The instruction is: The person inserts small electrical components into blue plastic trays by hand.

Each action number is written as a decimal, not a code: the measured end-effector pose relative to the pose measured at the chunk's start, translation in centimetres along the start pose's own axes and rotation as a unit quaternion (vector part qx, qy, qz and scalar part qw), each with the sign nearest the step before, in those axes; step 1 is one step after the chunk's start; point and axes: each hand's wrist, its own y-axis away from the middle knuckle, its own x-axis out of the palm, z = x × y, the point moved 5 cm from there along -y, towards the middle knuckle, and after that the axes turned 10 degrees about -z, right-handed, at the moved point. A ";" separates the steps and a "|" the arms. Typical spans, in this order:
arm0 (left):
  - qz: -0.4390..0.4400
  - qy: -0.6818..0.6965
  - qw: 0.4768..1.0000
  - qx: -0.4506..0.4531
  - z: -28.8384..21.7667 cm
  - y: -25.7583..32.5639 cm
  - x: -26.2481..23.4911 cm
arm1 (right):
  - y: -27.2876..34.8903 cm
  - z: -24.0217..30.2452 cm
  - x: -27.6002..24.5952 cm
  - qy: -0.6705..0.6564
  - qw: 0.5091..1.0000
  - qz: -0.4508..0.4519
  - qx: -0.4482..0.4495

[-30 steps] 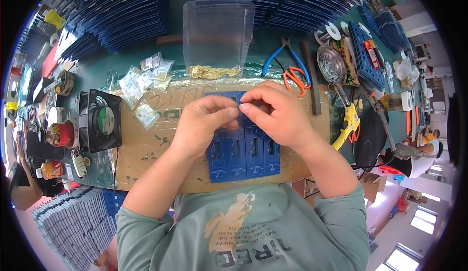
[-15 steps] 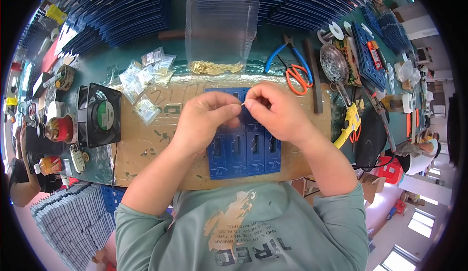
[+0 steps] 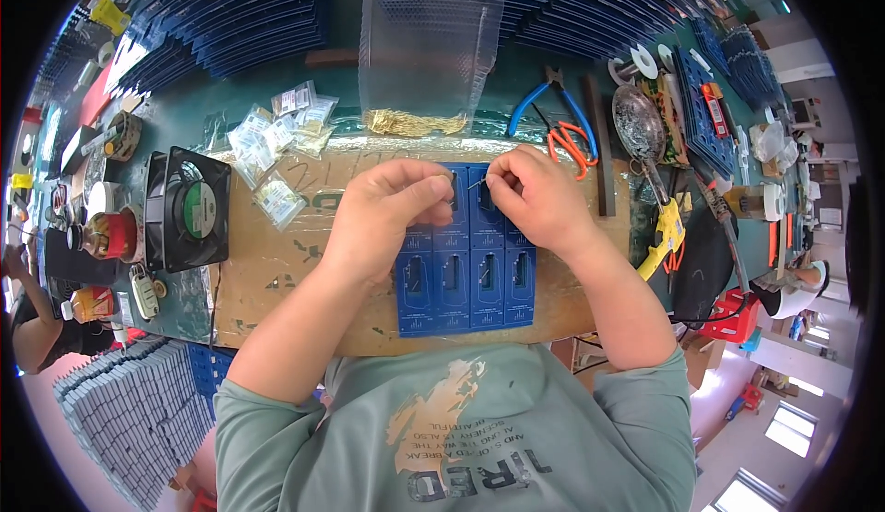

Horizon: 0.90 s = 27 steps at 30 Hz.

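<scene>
A panel of blue circuit boards (image 3: 468, 314), with rows of slots, lies on the cardboard in front of me. Over its upper left part, my left hand (image 3: 380, 212) has thumb and forefinger pressed together; whatever they hold, if anything, cannot be made out. My right hand (image 3: 546, 200) is at the panel's upper right, pinching a thin metal pin (image 3: 476, 183) that sticks out toward the left. Beyond the hands, a heap of gold-coloured pins (image 3: 415, 123) lies in the near end of a clear plastic box (image 3: 426, 37).
Small clear bags (image 3: 277, 139) and a black fan (image 3: 187, 210) are on the left. Blue-handled cutters (image 3: 527, 106), orange-handled scissors (image 3: 576, 148) and a yellow-handled tool (image 3: 666, 240) lie on the right. Stacked blue boards (image 3: 249, 23) line the back. Another person's arm (image 3: 37, 314) shows far left.
My hands have drawn apart from their near-touching pinch over the panel. The right one moved slightly right with the thin pin. The whole view shifted a little.
</scene>
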 end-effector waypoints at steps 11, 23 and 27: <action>0.012 -0.007 1.000 0.012 0.1 0.1 0.0 | 0.2 0.4 0.0 0.030 0.999 -0.019 -0.028; 0.004 -0.019 1.000 0.005 -0.3 0.2 0.1 | 0.7 2.8 -0.7 0.163 0.966 -0.050 -0.192; 0.007 -0.006 1.000 0.004 -0.4 0.3 0.0 | -0.1 4.1 -0.9 0.145 0.955 -0.034 -0.257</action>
